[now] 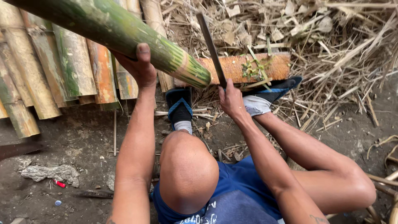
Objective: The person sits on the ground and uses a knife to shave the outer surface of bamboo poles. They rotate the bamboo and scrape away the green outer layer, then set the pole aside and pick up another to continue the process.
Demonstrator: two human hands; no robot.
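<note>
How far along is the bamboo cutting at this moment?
Done: a row of cut bamboo pieces lies at left, and green shavings sit on the wooden block. In hand: the left hand holds a green bamboo pole; the right hand holds a long blade at its end. Left: that pole looks whole, unsplit.

The left hand (139,66) reaches up on a straight arm, palm cupped upward, thumb raised. The right hand (231,99) is fisted in a closed grip, arm half bent over the knee.
</note>
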